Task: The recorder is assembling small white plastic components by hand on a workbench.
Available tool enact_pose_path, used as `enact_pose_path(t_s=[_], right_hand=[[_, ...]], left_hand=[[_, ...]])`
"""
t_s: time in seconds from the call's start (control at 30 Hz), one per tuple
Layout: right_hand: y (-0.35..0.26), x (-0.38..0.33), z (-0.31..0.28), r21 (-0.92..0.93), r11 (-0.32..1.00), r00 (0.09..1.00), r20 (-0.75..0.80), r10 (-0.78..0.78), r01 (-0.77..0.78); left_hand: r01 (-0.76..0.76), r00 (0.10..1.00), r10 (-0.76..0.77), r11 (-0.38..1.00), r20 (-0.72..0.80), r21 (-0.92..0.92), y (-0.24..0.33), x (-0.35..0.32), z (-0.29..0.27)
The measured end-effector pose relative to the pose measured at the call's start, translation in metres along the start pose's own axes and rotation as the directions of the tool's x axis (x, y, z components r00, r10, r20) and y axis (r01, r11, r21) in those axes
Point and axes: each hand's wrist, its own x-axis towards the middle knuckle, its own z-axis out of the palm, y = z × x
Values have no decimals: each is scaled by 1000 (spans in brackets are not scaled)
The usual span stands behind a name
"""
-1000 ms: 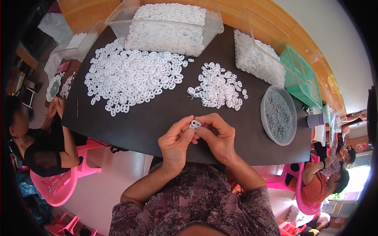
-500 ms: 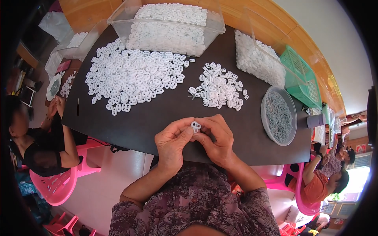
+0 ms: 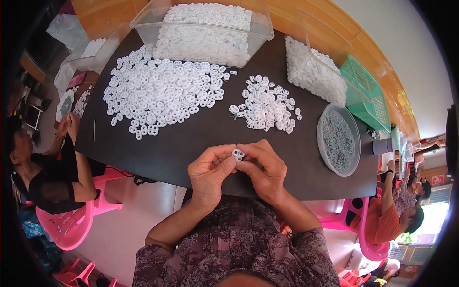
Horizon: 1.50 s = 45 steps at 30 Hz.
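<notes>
Over the near edge of the table, a small white plastic piece point(image 3: 237, 153) with round holes is pinched between the fingertips of both hands. My left hand point(image 3: 208, 167) is closed on its left side, thumb toward the middle. My right hand point(image 3: 264, 168) grips it from the right with thumb and forefinger. Whether it is one piece or two put together, I cannot tell. Beyond my hands lies a small heap of white two-hole oval pieces point(image 3: 268, 106), with some grey metal bits at its left edge. A much larger heap of these pieces point(image 3: 160, 93) spreads to the left.
A round clear tub point(image 3: 321, 155) of small grey metal parts stands at the right. Behind are two clear bins point(image 3: 143, 23) of white pieces and a green basket point(image 3: 377, 112). A lilac cylinder point(image 3: 383, 147) stands at the right edge. People sit on both sides.
The white piece has turned slightly between my fingertips, and my right hand has shifted a little. The people at both sides have moved a little too.
</notes>
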Motion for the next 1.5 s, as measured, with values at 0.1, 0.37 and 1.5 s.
enact_pose_path(t_s=[0.1, 0.37, 1.5], right_hand=[[0, 0, -1, 15, 1000, 1000, 4, -17, 17], [-2, 1, -1, -23, 999, 999, -7, -49, 48], [-10, 1, 4, 55, 998, 999, -26, 40, -39]], left_hand=[[-14, 1000, 14, 1000, 14, 8, 1, -1, 0], [-63, 998, 62, 995, 23, 71, 0, -2, -1], [-50, 998, 44, 990, 51, 133, 11, -1, -2]])
